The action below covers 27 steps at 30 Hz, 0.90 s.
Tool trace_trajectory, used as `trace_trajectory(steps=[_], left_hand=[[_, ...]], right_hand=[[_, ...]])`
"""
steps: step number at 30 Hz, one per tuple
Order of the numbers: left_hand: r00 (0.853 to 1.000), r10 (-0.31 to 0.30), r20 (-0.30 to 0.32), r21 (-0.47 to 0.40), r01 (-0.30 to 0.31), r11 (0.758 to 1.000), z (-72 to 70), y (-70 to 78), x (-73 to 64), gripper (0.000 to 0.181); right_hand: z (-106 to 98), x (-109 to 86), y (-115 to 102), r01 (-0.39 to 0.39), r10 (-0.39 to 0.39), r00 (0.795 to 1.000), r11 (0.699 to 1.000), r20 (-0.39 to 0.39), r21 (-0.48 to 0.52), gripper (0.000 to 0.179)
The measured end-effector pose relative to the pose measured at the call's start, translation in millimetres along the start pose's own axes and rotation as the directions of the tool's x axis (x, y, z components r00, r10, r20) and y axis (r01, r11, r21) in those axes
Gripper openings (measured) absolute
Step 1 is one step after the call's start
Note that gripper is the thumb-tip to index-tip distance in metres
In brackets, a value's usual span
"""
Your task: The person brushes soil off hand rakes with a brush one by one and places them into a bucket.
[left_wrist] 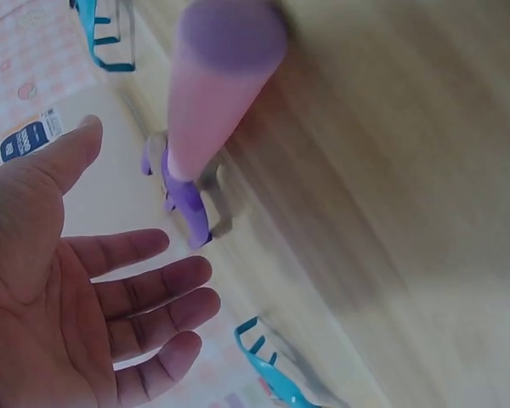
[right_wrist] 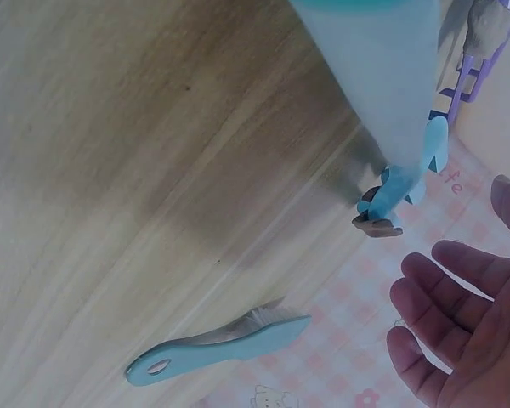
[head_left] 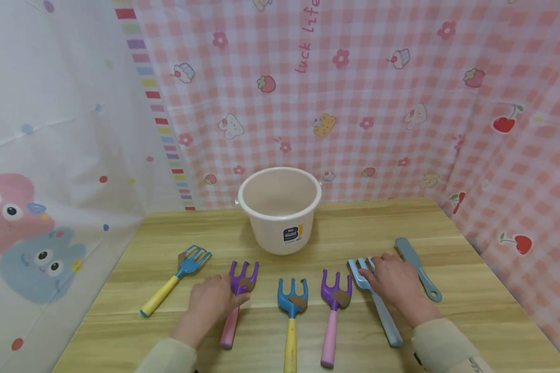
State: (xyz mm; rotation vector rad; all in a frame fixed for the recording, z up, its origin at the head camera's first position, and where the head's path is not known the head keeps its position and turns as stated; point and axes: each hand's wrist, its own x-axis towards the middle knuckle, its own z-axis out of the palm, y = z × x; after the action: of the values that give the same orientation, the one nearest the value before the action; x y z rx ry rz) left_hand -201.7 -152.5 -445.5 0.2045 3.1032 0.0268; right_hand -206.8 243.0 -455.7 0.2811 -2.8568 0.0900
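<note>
1. Rake with a purple three-pronged head and tapered pink handle (head_left: 231, 325) lies left of centre on the pale wood-grain worktop (head_left: 368, 223); we see a brown patch on its head, and its prongs point away from us.
2. Just beside it we find the left hand (head_left: 210, 301), palm bare, fingers spread and lightly bent; whether it touches the rake we cannot tell.
3. To the right, we see a light-blue rake with a smooth, tapered handle (head_left: 383, 313) lying at a slant, its head partly covered in the head view; the right wrist view shows us brown there too.
4. Near that head, we see the right hand (head_left: 395, 280) with relaxed, slightly bent fingers and the thumb apart.
5. Between the hands we make out a blue rake with a yellow handle (head_left: 291, 334) and a second purple-and-pink rake (head_left: 330, 334), both brown-patched.
6. Behind them we see a cream round bucket (head_left: 267, 233) standing upright.
</note>
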Motion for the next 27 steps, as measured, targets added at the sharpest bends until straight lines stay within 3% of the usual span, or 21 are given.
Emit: trace_trajectory(steps=[5,12,20,27], left_hand=[[1.000,0.013,-0.001,0.020,-0.013,1.000,6.3,4.3,-4.4,0.068],[0.999,-0.017,0.047,-0.001,0.017,1.000,13.6,9.3,-9.9,0.069],[1.000,-0.012,0.015,0.037,0.011,0.999,18.5,12.1,-15.9,0.069],[1.000,-0.008,0.023,0.010,0.008,1.000,22.6,10.1,-17.6,0.053]], right_hand=[[-0.1,-0.6,4.5,-0.004,0.004,1.000,1.000,-0.001,0.015,0.044],[-1.6,-2.7,10.5,0.009,-0.008,0.999,0.999,-0.037,0.034,0.034],[-4.8,-3.3,11.7,-0.024,0.023,1.000,0.999,0.009,0.043,0.039],[-4.9,-4.2,13.1,-0.044,0.043,0.999,0.998,0.023,0.050,0.041]])
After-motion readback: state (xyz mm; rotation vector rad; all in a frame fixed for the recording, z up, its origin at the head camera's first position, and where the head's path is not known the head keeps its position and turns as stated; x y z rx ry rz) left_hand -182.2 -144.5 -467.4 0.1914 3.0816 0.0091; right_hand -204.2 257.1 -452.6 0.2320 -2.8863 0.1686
